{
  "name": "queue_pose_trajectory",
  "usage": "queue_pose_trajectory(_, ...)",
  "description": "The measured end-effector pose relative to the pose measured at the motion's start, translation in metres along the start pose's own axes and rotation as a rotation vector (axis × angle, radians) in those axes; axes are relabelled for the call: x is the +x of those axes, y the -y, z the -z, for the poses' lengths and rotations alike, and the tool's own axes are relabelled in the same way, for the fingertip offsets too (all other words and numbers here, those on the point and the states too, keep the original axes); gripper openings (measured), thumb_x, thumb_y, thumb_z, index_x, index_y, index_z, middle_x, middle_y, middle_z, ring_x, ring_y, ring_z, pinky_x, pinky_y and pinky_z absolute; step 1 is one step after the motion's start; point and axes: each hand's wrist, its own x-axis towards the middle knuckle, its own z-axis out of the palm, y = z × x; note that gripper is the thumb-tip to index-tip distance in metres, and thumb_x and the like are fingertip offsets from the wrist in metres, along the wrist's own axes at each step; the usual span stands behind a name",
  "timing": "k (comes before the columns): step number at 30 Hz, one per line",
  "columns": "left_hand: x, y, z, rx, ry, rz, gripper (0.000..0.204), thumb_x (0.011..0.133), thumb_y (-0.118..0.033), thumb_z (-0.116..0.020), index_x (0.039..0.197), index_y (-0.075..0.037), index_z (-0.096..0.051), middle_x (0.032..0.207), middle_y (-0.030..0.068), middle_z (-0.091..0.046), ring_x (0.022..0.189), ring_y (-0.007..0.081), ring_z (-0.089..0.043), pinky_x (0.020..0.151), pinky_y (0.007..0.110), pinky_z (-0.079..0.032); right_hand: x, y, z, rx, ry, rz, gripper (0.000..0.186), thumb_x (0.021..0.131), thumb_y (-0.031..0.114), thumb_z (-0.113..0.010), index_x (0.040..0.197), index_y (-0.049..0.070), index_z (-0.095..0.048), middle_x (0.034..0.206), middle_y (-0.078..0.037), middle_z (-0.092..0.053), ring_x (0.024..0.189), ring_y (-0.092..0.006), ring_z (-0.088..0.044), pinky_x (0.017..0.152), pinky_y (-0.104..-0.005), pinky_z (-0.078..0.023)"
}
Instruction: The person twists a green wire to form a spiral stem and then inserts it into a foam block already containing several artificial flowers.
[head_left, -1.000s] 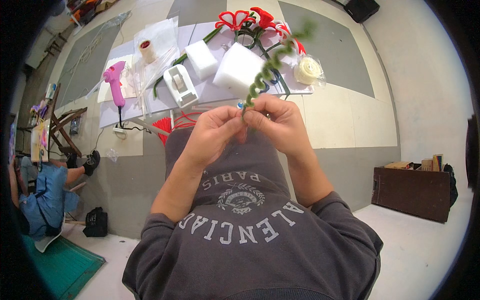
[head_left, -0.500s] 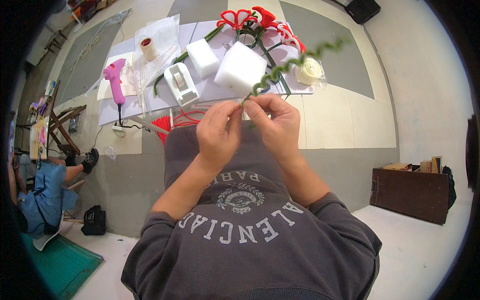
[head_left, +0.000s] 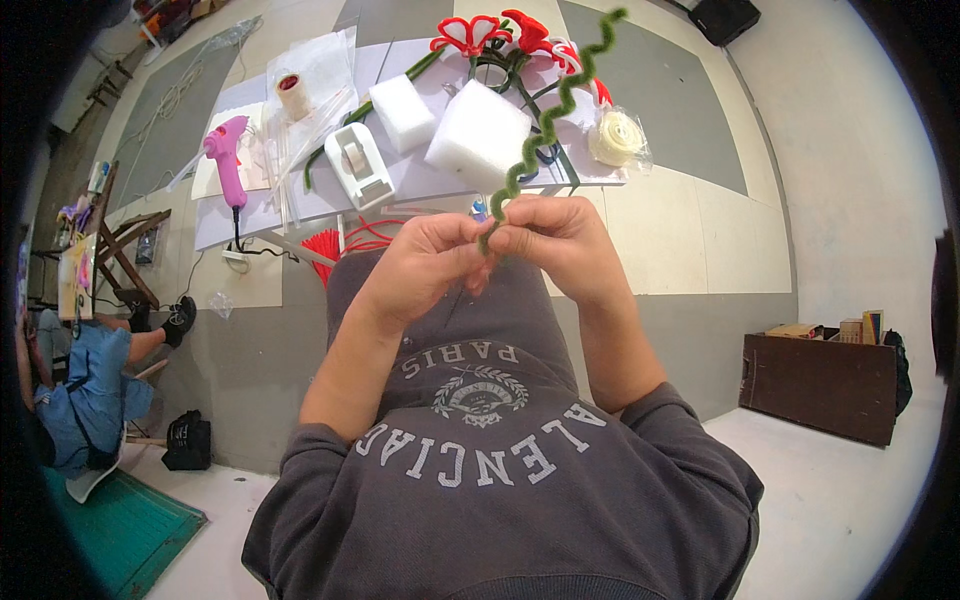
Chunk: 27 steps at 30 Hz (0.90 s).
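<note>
Both my hands meet above my lap, just in front of the table's near edge. A wavy green pipe cleaner (head_left: 548, 130) rises from between my fingertips and leans up to the right over the table. My right hand (head_left: 560, 245) pinches its lower part between thumb and fingers. My left hand (head_left: 425, 265) pinches the bottom end right beside it. A thin dark wire end seems to hang below my fingers. Red and white pipe cleaner flowers (head_left: 475, 37) with green stems lie at the table's far side, behind white foam blocks (head_left: 478, 135).
On the white table (head_left: 215, 230) are a pink glue gun (head_left: 228, 165), a white tape dispenser (head_left: 360, 168), a tape roll (head_left: 294, 97) and a cream ribbon roll (head_left: 618, 138). Red pipe cleaners (head_left: 322, 250) hang near its front edge. Another person (head_left: 85, 385) sits at far left.
The green pipe cleaner has swung from leaning far right to more upright. My hands have come slightly lower and nearer to me, still pinching its bottom end.
</note>
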Motion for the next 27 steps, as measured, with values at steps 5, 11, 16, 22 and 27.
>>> queue_pose_trajectory(5, 0.007, 0.003, -0.021, 0.259, -0.361, -0.136, 0.012, 0.083, -0.003, -0.060, 0.093, 0.004, -0.059, 0.078, 0.0058, -0.059, 0.071, 0.0128, -0.057, 0.066, 0.025, -0.048, -0.001, -0.009, -0.012, -0.322, -0.353, 0.159, 0.012, 0.075, 0.008, -0.069, 0.081, -0.002, -0.065, 0.074, -0.006, -0.062, 0.070, -0.0114, -0.057, 0.064, -0.0247, -0.045)
queue_pose_trajectory(11, 0.011, 0.023, -0.020, 0.903, -0.562, -0.604, 0.015, 0.080, 0.000, -0.063, 0.093, 0.003, -0.061, 0.083, 0.0100, -0.064, 0.071, 0.0109, -0.060, 0.065, 0.025, -0.049, 0.001, -0.018, -0.022, -0.389, -0.486, 0.282, 0.011, 0.074, 0.007, -0.070, 0.079, -0.001, -0.065, 0.071, -0.005, -0.060, 0.068, -0.0116, -0.055, 0.062, -0.0243, -0.043)
queue_pose_trajectory(16, 0.011, 0.026, -0.022, 0.970, -0.613, -0.638, 0.012, 0.081, -0.001, -0.062, 0.093, 0.003, -0.062, 0.080, 0.0092, -0.065, 0.069, 0.0099, -0.060, 0.061, 0.022, -0.049, 0.001, -0.015, -0.022, -0.364, -0.426, 0.275, 0.011, 0.078, 0.003, -0.066, 0.087, -0.003, -0.066, 0.079, -0.005, -0.062, 0.071, -0.0090, -0.055, 0.065, -0.0214, -0.044)
queue_pose_trajectory(22, 0.010, 0.021, -0.026, 0.390, -0.549, -0.388, 0.013, 0.085, -0.002, -0.057, 0.096, 0.004, -0.060, 0.080, 0.0065, -0.063, 0.065, 0.0098, -0.057, 0.058, 0.022, -0.047, 0.002, -0.015, -0.019, -0.180, -0.343, 0.225, 0.015, 0.080, 0.003, -0.064, 0.093, -0.002, -0.066, 0.078, -0.005, -0.061, 0.070, -0.0113, -0.056, 0.063, -0.0227, -0.045)
queue_pose_trajectory(27, 0.010, 0.020, -0.019, 0.170, -0.391, -0.293, 0.013, 0.088, -0.004, -0.054, 0.097, 0.004, -0.059, 0.074, 0.0028, -0.057, 0.061, 0.0080, -0.051, 0.054, 0.021, -0.042, 0.000, 0.004, -0.017, 0.101, -0.233, -0.034, 0.015, 0.080, 0.003, -0.063, 0.093, -0.004, -0.066, 0.077, -0.007, -0.064, 0.069, -0.0121, -0.059, 0.064, -0.0228, -0.047)
